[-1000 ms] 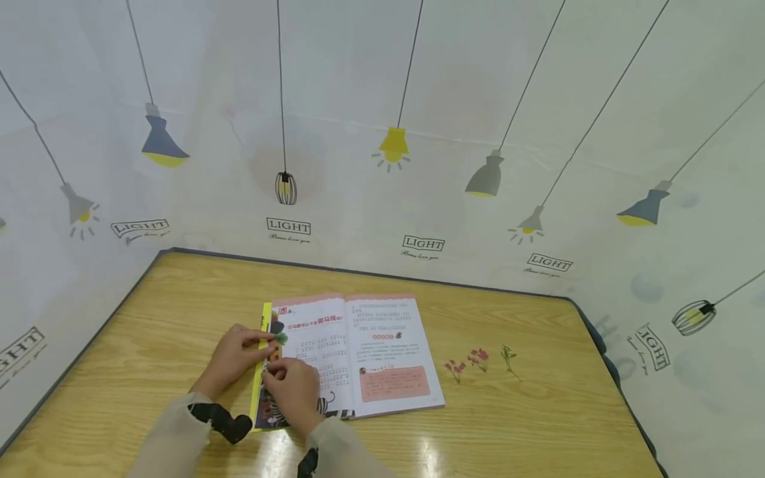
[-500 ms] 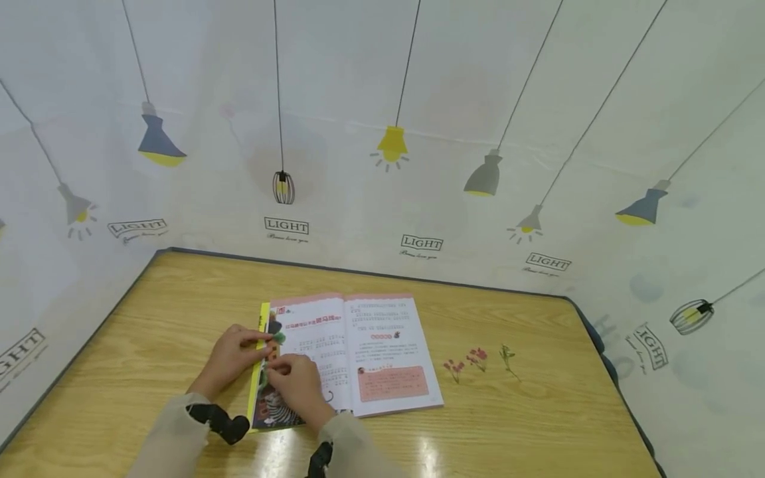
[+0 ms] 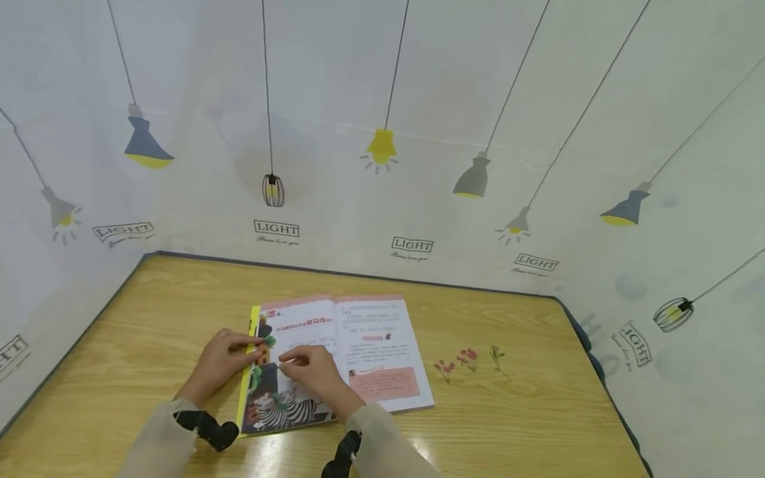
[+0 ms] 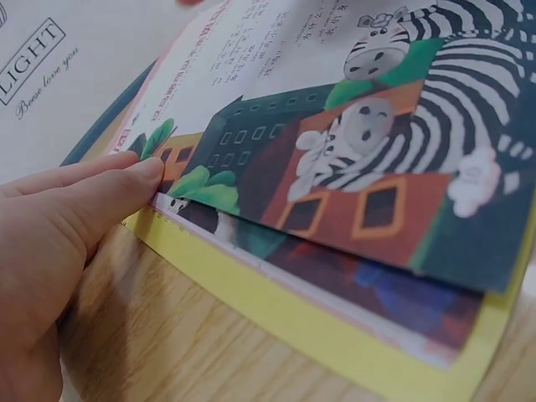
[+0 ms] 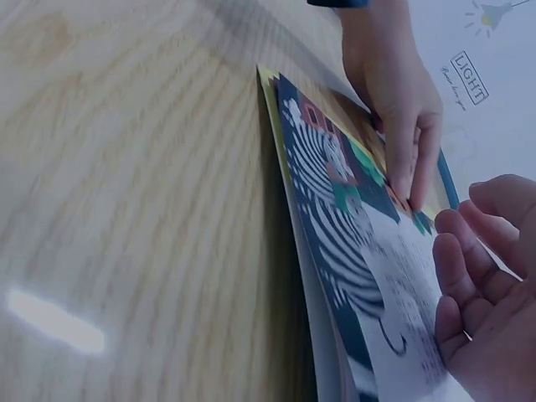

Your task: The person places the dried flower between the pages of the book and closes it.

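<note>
An open book (image 3: pixel 382 352) with printed text and a zebra picture lies on the wooden table. My left hand (image 3: pixel 216 366) is at the left margin of its left page (image 4: pixel 276 176), thumb and fingertips pinching the page's edge in the left wrist view. That page stands slightly raised over another illustrated page (image 4: pixel 335 293) and the yellow cover edge (image 4: pixel 276 310). Over the left page, my right hand (image 3: pixel 323 377) has its fingers loosely bent, thumb near the index finger. In the right wrist view its fingers (image 5: pixel 456 264) hold nothing.
Right of the book lie two pink flower sprigs (image 3: pixel 468 358) and a thin green sprig (image 3: pixel 496 358), flat on the table (image 3: pixel 538 411). A pale wall covering (image 3: pixel 335 252) printed with lamps rises behind the table's dark edge.
My right hand has moved right, away from the page's left margin, uncovering more of the zebra picture. The left hand stays at the page edge. The whole view has shifted slightly.
</note>
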Tool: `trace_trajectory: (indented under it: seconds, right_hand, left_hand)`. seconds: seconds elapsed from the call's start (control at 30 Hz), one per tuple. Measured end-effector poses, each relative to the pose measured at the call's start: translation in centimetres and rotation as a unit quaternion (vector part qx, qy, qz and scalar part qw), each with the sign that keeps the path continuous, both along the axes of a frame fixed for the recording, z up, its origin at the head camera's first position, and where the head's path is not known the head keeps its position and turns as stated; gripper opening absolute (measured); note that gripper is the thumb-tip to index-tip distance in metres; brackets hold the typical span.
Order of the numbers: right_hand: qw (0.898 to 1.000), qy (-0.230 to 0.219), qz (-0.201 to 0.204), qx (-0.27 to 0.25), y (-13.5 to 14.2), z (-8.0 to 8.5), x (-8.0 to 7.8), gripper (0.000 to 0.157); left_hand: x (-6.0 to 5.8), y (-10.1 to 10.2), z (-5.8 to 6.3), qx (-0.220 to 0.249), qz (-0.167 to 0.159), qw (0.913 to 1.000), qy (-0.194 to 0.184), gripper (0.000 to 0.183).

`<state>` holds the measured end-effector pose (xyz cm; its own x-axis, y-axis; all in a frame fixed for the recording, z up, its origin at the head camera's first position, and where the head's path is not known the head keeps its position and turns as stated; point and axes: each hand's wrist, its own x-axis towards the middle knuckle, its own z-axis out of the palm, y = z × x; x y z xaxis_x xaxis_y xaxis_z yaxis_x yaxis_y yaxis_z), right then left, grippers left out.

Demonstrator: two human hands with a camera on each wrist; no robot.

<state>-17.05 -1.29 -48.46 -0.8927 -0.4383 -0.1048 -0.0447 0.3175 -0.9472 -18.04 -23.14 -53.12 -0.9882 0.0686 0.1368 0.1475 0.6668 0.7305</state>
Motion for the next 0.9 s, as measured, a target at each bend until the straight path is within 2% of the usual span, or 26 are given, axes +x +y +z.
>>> trace_trajectory:
  seconds: [0.2,0.4,0.63,0.9]
  right_hand:
    - [1.0,0.017,0.005,0.017,2.4,0.1,-0.7,0.019]
    - [0.999,0.029,-0.021,0.041,5.3,-0.1,-1.3,0.017]
    - [0.997,0.017,-0.055,0.058,8.5,0.1,-2.1,0.019]
    - [0.991,0.05,-0.079,0.091,12.7,0.3,-2.7,0.021]
  left_hand:
    - [0.0,-0.1,-0.2,0.0,-0.001,1.0,-0.003,0.03]
    - [0.0,0.0,-0.2,0.007,-0.001,1.0,-0.005,0.03]
    - [0.0,-0.2,-0.4,-0.002,0.0,1.0,-0.006,0.032]
    - [-0.1,0.0,-0.4,0.013,-0.003,0.9997,-0.019,0.036]
